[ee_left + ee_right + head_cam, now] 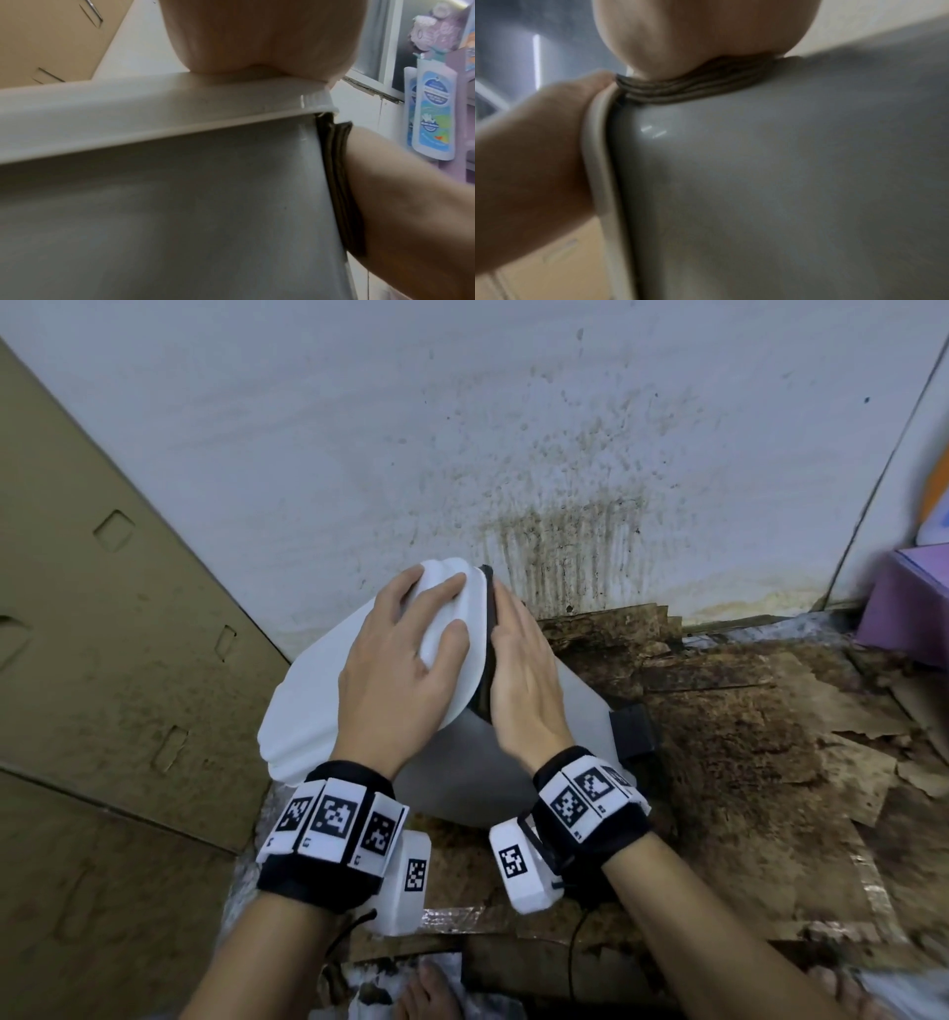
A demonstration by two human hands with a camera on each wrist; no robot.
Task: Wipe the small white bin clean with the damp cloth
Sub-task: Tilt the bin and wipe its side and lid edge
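Note:
The small white bin [462,773] stands tilted on the floor by the wall, its white lid [308,701] turned to the left. My left hand [405,654] rests on the lid with fingers spread over its top edge. A dark folded cloth [488,629] lies against the bin's side just under the lid rim, and my right hand [518,680] presses it flat with straight fingers. In the left wrist view the cloth [339,182] sits between the grey bin wall [167,213] and the right hand [411,203]. The right wrist view shows the cloth [693,87] under my palm.
A large cardboard box [102,608] stands close on the left. The wall [513,454] behind is stained, and the floor cardboard [744,737] is dirty and torn. A purple rack [904,608] holding a bottle [432,113] is at right. The bin's black pedal [634,731] juts right.

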